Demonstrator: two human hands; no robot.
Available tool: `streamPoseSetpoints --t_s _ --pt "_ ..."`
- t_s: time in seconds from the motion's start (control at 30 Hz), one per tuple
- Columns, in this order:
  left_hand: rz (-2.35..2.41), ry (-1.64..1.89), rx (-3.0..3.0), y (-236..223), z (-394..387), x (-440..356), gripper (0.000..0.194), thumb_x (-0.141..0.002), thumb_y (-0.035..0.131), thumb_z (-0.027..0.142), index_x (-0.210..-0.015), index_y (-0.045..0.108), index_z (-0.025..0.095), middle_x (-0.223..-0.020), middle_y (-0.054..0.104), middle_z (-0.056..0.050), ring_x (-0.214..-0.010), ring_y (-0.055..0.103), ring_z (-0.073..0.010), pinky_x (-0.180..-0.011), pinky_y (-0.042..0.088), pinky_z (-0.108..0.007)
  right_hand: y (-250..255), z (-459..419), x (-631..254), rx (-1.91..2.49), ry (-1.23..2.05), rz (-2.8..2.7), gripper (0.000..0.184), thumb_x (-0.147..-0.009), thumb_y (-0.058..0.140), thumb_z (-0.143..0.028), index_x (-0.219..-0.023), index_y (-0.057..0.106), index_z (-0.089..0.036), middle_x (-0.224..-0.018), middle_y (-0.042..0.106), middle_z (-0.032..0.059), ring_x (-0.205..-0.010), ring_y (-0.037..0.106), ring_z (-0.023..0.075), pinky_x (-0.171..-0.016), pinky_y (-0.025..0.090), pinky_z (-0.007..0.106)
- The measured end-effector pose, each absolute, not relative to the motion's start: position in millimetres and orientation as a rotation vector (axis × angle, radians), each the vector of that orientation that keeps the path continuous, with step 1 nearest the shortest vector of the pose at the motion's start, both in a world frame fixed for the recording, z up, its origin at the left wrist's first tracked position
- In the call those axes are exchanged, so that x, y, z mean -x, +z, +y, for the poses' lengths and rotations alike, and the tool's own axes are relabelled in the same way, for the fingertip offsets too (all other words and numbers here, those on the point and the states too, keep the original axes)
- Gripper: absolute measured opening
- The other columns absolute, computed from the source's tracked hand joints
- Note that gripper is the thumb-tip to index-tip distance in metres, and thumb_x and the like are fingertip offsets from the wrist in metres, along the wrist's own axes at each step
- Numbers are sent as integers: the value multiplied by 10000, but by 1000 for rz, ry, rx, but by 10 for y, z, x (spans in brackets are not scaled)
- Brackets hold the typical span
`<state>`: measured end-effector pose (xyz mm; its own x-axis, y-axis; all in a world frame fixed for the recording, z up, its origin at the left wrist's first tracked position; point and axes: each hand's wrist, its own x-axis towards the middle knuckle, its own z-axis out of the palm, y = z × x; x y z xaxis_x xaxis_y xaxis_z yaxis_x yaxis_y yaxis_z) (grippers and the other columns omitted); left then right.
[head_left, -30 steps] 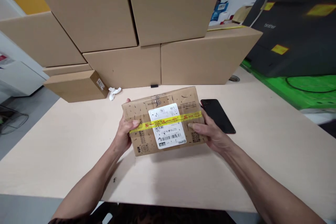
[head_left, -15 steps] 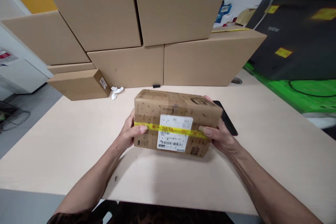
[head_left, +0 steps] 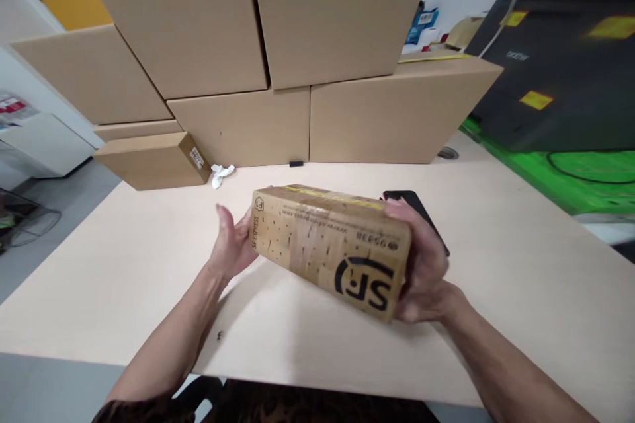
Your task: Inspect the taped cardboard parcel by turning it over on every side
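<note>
A brown cardboard box (head_left: pixel 317 238) with a printed SF EXPRESS logo and clear tape is held tilted above the table, its right end nearer to me. My right hand (head_left: pixel 424 261) is wrapped round that end, thumb on the top edge. At the opposite end, the fingers of my left hand (head_left: pixel 233 241) press against the cardboard, partly hidden behind it, while the thumb sticks up away from it. Along the upper face runs a strip of yellow tape (head_left: pixel 342 197). A black phone-like slab (head_left: pixel 421 211) lies on the table behind my right hand.
Large plain cartons (head_left: pixel 238 129) are stacked along the back of the pale table (head_left: pixel 124 291). A smaller carton (head_left: pixel 149 162) and crumpled white paper (head_left: pixel 221 175) lie back left. A small black piece (head_left: pixel 296 163) sits by the cartons. A dark machine (head_left: pixel 560 73) stands right.
The box has been rotated in my hands: the labelled side has turned out of sight and the logo side now faces me. My left thumb has come off the cardboard.
</note>
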<state>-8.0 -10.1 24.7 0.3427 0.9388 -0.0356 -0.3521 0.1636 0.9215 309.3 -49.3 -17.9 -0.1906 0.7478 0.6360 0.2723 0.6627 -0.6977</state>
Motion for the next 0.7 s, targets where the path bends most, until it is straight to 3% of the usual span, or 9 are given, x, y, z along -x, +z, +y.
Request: streamPoseSetpoints --t_s 0.1,0.23,0.33,0.4,0.47,0.53,0.63,0.7 --pt "760 914 -859 198 1 186 834 -805 602 951 -1212 774 244 -1181 830 -144 -1297 728 -399 -1050 614 -516 -344 -504 -3098 623 130 -1986 933 -617 928 -362 -1407 503 -618 -1472 606 -29 -1374 584 418 -1294 272 752" --pt "804 810 -752 123 97 338 626 -843 756 769 -1154 774 227 -1060 857 -125 -1028 826 -350 -837 667 -445 -510 -584 -3016 668 35 -2133 508 -732 891 -413 -1148 690 -625 -1248 724 -71 -1316 623 339 -1335 210 703" --pt "875 917 -688 161 107 344 456 -755 860 525 -1087 789 222 -1015 866 -87 -946 830 -330 -778 666 -410 -481 -611 -2941 524 -104 -2098 524 -790 880 -332 -1149 681 -659 -1253 722 -89 -1368 600 308 -1371 121 658" --pt "906 1062 -656 221 85 288 398 -704 836 428 -1045 795 226 -999 869 -62 -958 821 -329 -778 663 -413 -374 -597 -2921 571 -164 -2034 666 -808 848 -233 -1251 636 -682 -1442 657 -111 -1486 517 319 -1377 82 665" --pt "912 1186 -645 286 51 208 397 -703 786 406 -1063 791 241 -1023 870 -43 -1058 798 -350 -822 661 -448 -234 -572 -2931 713 -159 -1982 890 -825 783 -128 -1467 506 -680 -1711 433 -140 -1621 356 341 -1377 80 687" --pt "901 1277 -660 336 21 138 441 -703 755 413 -1116 780 261 -1072 869 -24 -1210 744 -375 -887 650 -484 -112 -547 -2958 820 -9 -1955 994 -863 697 -69 -1633 359 -599 -1827 224 -126 -1686 239 346 -1383 135 677" --pt "899 1356 -702 362 1 96 552 -638 789 401 -1175 766 274 -1132 865 -7 -1367 650 -400 -931 630 -480 -49 -521 -2998 869 482 -1781 850 -974 597 -131 -1681 334 -522 -1835 246 -68 -1700 239 317 -1371 281 598" --pt "912 1371 -733 354 1 100 654 -550 846 355 -1192 762 267 -1157 862 -9 -1414 608 -419 -919 623 -448 -77 -504 -3015 829 892 -1538 631 -1066 513 -275 -1627 420 -547 -1749 433 -42 -1663 349 282 -1318 409 523"
